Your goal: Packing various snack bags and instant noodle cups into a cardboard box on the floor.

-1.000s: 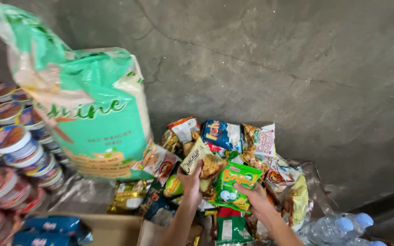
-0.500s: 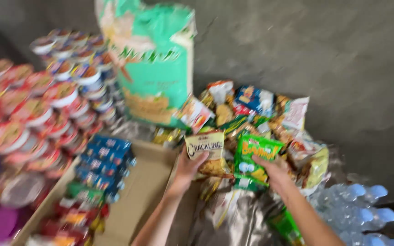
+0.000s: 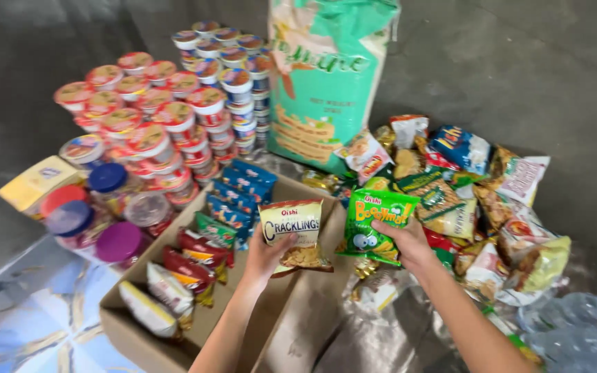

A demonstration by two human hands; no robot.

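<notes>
**Two snack packets held over an open carton**

A cardboard box (image 3: 174,324) lies open on the floor, with small snack sachets (image 3: 188,273) lined along its left side and blue packets (image 3: 240,190) at its far end. To the left stand stacked cup noodles (image 3: 153,114) in red and blue lids, with plastic jars (image 3: 95,214) capped in blue, red and purple beside them and a yellow box (image 3: 36,183) at the edge. A large green-and-white sack (image 3: 326,76) leans upright against the wall at the back. To the right spreads a loose heap of snack bags (image 3: 478,186), and clear water bottles (image 3: 582,324) lie at the lower right corner.

The floor (image 3: 519,62) and wall are bare grey concrete; a shiny sheet covers the ground in front.

The left hand (image 3: 265,254) is clamped on a cream snack packet (image 3: 293,231), held upright over the box's right edge. The right hand (image 3: 405,242) grips a green snack packet (image 3: 376,224) by its lower right corner, just beside the heap. The two packets are near each other but apart.
</notes>
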